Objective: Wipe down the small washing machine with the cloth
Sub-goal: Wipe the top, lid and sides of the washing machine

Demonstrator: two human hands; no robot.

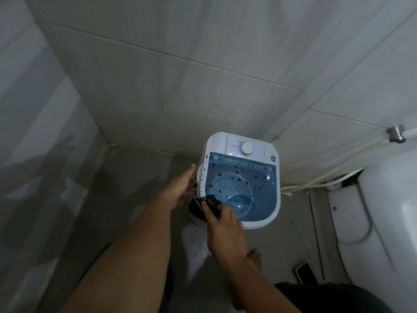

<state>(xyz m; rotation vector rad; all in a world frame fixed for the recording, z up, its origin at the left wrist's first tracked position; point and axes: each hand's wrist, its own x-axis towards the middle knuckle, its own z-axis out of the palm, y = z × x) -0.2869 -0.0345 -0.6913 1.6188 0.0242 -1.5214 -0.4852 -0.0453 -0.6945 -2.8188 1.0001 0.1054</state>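
The small washing machine [239, 179] stands on the floor against the tiled wall. It is white with a clear blue lid and a white dial at the back; dark spots dot the lid and the left rim. My right hand [223, 231] is shut on a dark folded cloth [204, 207] and presses it onto the front left corner of the machine. My left hand [182, 188] lies flat against the machine's left side, fingers apart, holding nothing.
A white toilet [383, 222] fills the right side. A white hose [316, 181] runs along the wall to a metal fitting [396, 133]. A dark phone [305, 272] lies on the floor near my bare foot [253, 256]. Tiled walls close the corner on the left.
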